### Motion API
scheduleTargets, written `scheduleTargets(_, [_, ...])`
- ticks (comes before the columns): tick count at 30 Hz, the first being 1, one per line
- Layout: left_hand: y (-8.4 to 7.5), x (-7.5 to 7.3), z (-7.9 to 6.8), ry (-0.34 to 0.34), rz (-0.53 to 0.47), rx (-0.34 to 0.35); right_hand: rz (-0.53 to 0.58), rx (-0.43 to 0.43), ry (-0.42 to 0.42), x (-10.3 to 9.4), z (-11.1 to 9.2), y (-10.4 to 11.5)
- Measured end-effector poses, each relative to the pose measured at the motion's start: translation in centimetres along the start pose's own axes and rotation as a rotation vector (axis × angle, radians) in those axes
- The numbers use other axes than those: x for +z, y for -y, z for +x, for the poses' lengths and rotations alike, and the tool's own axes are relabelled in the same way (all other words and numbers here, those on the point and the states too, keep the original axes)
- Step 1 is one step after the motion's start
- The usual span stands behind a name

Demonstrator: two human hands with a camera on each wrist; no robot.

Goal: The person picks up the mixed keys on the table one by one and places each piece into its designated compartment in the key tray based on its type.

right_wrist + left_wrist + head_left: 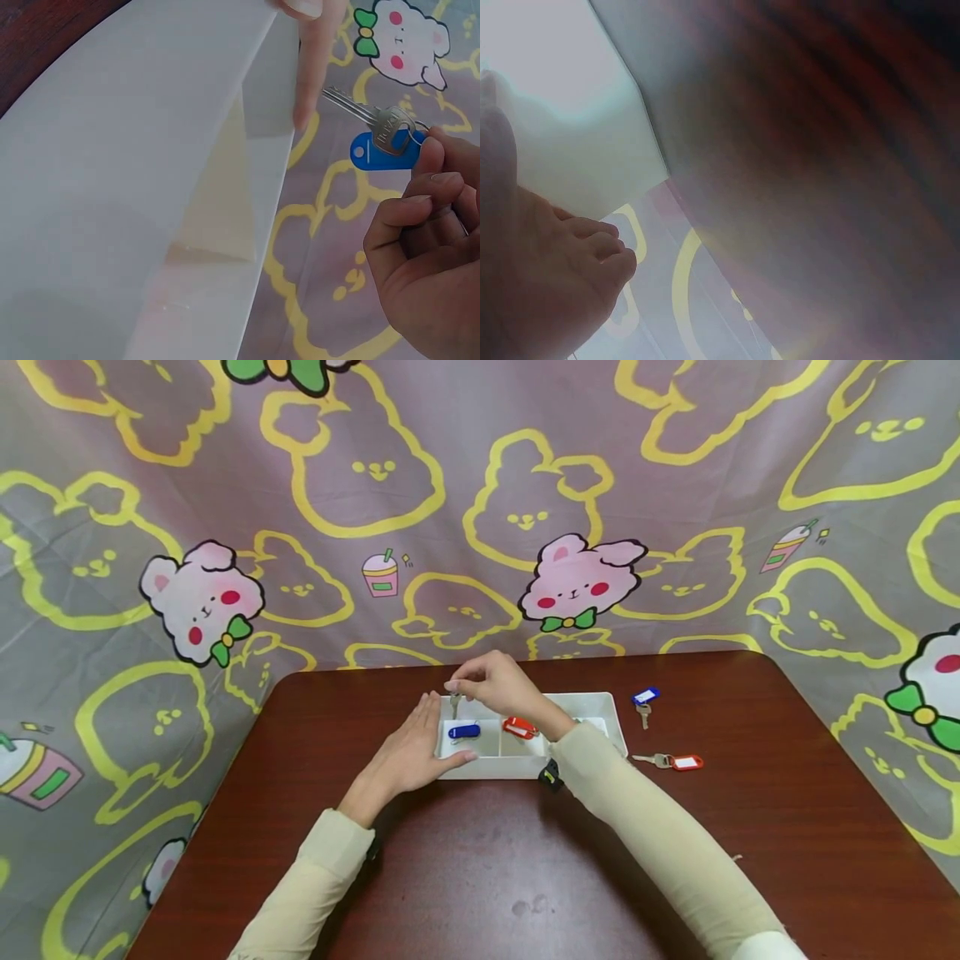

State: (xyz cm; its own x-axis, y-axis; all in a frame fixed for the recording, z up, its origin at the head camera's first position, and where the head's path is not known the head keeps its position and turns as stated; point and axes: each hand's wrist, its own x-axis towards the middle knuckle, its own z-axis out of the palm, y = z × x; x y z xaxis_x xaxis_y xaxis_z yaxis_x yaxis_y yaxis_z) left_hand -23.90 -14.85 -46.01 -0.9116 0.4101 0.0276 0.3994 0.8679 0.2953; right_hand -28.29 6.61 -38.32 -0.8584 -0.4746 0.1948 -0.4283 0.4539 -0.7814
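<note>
My right hand (498, 685) pinches a key (386, 129) with a blue tag (367, 156) by its ring, above the left end of a white divided tray (487, 768). In the head view the key hangs blade down over the left compartment. My left hand (408, 752) lies along that end of the tray, fingers straight at the left wall and thumb across the front rim. Inside the left compartment is a dark blue key tag (464, 732); an orange-red key tag (519, 727) lies in the middle one. My right forearm partly covers the right compartment.
Right of the tray, a key with a blue tag (645, 696) and a key with a red tag (686, 763) lie on the brown wooden table (465, 877). A patterned curtain (450, 552) hangs behind the table and along both sides.
</note>
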Motion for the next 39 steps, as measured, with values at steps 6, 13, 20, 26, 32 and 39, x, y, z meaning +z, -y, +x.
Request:
scheduleTargets(6, [0.0, 0.0, 0.0, -0.001, -0.005, 0.002, 0.004, 0.027, 0.005, 0.6, 0.2, -0.3])
scheduleTargets(13, [0.0, 0.0, 0.1, -0.001, 0.01, 0.003, 0.004, 0.057, 0.01, 0.9, 0.4, -0.9])
scheduleTargets(20, [-0.1, -0.1, 0.2, -0.007, 0.014, 0.008, 0.011, 0.066, -0.005, 1.0, 0.4, -1.1])
scheduleTargets(26, [0.0, 0.0, 0.2, -0.001, 0.011, 0.002, -0.01, 0.06, -0.002, 0.8, 0.1, -1.2])
scheduleTargets(32, [0.0, 0.2, -0.1, -0.001, 0.008, -0.007, -0.038, 0.043, 0.002, 0.7, -0.7, -1.2])
scheduleTargets(39, [0.0, 0.1, -0.1, -0.004, 0.013, -0.003, -0.048, 0.006, -0.009, -0.1, -1.8, -0.9])
